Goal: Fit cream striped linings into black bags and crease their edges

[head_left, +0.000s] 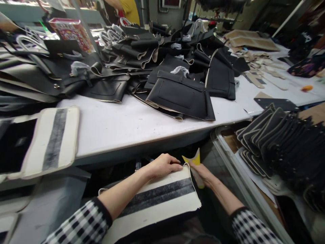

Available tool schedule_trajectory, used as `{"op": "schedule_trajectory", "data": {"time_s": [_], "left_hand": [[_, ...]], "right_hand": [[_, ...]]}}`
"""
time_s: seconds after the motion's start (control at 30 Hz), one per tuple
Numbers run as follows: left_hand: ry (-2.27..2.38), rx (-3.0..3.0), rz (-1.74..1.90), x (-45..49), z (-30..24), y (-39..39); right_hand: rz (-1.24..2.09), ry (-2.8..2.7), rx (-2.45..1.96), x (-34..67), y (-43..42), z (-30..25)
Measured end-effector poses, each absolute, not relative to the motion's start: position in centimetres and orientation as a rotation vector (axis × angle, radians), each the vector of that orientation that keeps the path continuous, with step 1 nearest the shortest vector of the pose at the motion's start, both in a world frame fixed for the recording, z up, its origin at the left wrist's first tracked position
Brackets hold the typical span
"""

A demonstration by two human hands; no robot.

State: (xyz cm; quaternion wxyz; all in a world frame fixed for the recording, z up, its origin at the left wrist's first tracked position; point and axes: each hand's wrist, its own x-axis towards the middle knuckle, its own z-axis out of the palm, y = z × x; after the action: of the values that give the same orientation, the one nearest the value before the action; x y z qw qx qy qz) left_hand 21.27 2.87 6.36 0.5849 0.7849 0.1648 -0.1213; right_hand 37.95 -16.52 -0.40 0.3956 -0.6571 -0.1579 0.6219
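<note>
A cream panel with a dark grey stripe [157,200] lies on my lap below the table edge. My left hand [162,165] rests curled on its far edge, gripping it. Just to the right, my right hand [203,173] is closed round a small yellow tool [193,159] with a pale handle, held upright at the panel's corner. Both sleeves are black-and-white checked.
A second cream striped panel [50,142] lies at the left of the white table [127,125]. Black leather bag pieces [181,96] are heaped across the back. A tray at the right holds several stacked dark panels [274,135]. A person in yellow [129,10] stands far behind.
</note>
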Motion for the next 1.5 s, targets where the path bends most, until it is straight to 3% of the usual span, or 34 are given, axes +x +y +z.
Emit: {"op": "schedule_trajectory", "data": {"time_s": [0.17,0.23,0.37,0.5,0.77,1.5], "left_hand": [[0.513,1.849,-0.228,21.4,6.5,2.4],[0.525,1.838,-0.203,21.4,6.6,2.2],[0.553,1.792,-0.186,21.3,6.9,2.1],[0.568,1.794,-0.181,21.5,7.1,1.9],[0.475,1.967,-0.175,21.7,7.7,1.7],[0.337,2.243,-0.139,21.4,8.3,1.3]], "right_hand": [[2.037,-0.732,-1.585,41.0,-18.5,2.6],[1.860,-0.966,-1.714,41.8,-17.4,3.6],[1.138,-1.287,-2.028,43.1,-13.9,4.5],[0.809,-1.556,-2.094,43.7,-10.7,5.3],[0.347,-2.456,-1.813,41.9,-6.8,6.7],[0.307,-2.541,-1.897,41.0,-7.4,7.3]]}}
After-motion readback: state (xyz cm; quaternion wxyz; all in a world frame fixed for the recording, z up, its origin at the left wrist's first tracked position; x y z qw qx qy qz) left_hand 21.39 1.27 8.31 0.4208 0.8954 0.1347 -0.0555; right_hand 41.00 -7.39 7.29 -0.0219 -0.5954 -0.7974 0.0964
